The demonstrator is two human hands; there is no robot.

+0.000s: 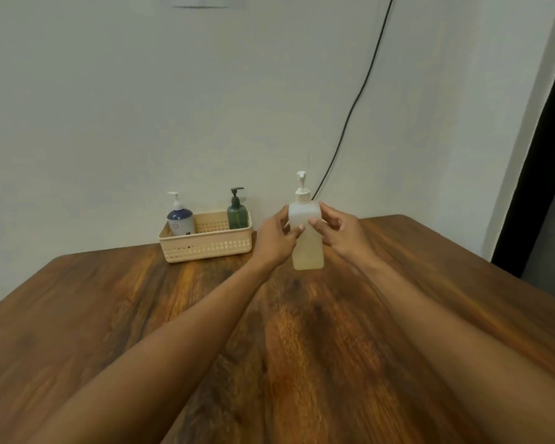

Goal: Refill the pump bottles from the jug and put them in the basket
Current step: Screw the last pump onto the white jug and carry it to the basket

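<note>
The basket hides the base of the green bottle.

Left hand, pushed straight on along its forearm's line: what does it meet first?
The frosted pump bottle, which the left hand grips. Past it, probably only the wall; the basket sits off to its left.

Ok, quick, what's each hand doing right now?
Left hand: holding the frosted translucent plastic pump bottle, thumb in front.
Right hand: holding the same bottle from the other side.
</note>
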